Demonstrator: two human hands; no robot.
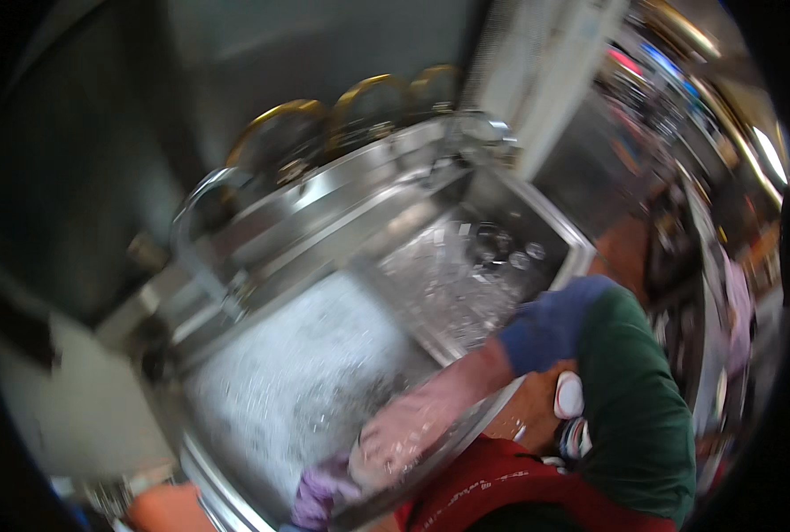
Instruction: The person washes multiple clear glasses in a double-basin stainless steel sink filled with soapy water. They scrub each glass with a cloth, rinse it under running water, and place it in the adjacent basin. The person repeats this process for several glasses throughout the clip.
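My right arm, in a green sleeve with a blue cuff, reaches down across a stainless steel sink. My right hand (pixel 391 442) is pinkish and wet with suds, low over the near side of the left basin (pixel 428 346). Its fingers are blurred, so its grip is unclear. Touching or close by it is a purple crumpled shape (pixel 322 489); blur leaves unsettled whether this is my gloved left hand or a cloth. White foam (pixel 302 332) covers much of the water in that basin. The right basin (pixel 547 213) holds water with clear round items (pixel 494 243), perhaps glassware.
A curved chrome faucet (pixel 195 213) rises behind the left basin; another tap (pixel 481 126) stands behind the right one. Several gold-rimmed round items (pixel 282 110) lean along the back wall. White objects (pixel 569 396) sit on the reddish floor (pixel 524 409). Cluttered shelving (pixel 674 219) lines the right.
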